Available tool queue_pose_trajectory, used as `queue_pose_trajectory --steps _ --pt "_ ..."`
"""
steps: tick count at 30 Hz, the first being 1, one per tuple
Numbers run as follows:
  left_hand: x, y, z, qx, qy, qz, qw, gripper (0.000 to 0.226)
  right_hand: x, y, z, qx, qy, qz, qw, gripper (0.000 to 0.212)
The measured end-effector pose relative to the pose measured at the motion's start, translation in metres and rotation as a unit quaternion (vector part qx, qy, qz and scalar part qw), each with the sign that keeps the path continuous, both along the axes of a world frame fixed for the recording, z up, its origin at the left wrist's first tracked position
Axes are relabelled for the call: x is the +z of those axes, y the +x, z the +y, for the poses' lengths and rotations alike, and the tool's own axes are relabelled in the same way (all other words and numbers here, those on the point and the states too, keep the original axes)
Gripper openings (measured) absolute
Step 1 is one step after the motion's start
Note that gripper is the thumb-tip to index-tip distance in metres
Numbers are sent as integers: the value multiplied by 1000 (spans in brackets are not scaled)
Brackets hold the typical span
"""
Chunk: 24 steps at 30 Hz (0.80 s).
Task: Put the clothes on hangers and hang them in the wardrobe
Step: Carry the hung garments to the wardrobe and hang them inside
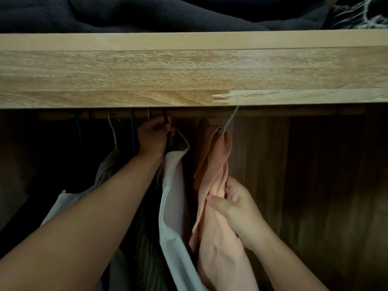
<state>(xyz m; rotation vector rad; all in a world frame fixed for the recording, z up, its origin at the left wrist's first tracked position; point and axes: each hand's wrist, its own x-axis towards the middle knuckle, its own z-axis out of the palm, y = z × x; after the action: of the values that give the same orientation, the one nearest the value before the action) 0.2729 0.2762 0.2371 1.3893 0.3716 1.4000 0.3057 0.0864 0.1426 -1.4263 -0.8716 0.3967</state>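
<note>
Hanging stage, by the look of it: both garments already up at the wooden rail point(210, 114) inside the wardrobe. Left hand point(153, 136) curled round a dark hanger hook point(165, 119) just under the rail, carrying the white garment point(174, 198). Right hand point(235, 208) lower, pinching a fold of the peach garment point(212, 238), which hangs from a grey hanger hook point(230, 120) running up behind the wardrobe's top panel point(189, 72). Whether either hook is seated on the rail, cannot tell. Next move probably needs the dark hook settled, then the peach cloth tugged straight. Peach fabric bunched, creased near the neck; white one drapes smoother.
</note>
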Motion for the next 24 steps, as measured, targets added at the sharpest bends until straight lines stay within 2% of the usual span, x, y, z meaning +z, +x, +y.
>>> queue_pose_trajectory --steps 3,6,9,12,15,16,17,20,21,22,24 --pt "-3 4 0 7 -7 16 1000 27 3 0 16 -2 11 0 1000 50" --pt "-4 6 2 11 -16 19 1000 26 6 2 32 -10 1 -12 1000 45" --pt "-4 6 5 14 -18 44 999 23 9 7 46 -23 -48 -59 997 45" --pt "-11 8 6 38 2 94 995 18 6 5 55 -10 -130 -103 986 59" --pt "-13 5 12 65 46 149 986 11 -1 0 57 -13 -144 -95 985 44" --pt "-11 2 13 85 80 191 975 15 -3 1 57 -19 -143 -92 985 44" --pt "-10 0 12 121 130 257 950 17 -4 1 56 -24 -139 -90 986 46" --pt "-6 -12 -12 233 266 427 833 37 -1 -5 48 -40 -126 -93 987 39" --pt "-5 -18 -26 238 301 438 813 44 -1 -7 44 -35 -124 -80 989 36" --pt "-6 -25 -41 233 332 429 807 44 0 -11 39 -22 -127 -56 990 31" --pt "-13 -41 -71 194 400 411 796 29 0 -18 27 21 -141 3 990 19"
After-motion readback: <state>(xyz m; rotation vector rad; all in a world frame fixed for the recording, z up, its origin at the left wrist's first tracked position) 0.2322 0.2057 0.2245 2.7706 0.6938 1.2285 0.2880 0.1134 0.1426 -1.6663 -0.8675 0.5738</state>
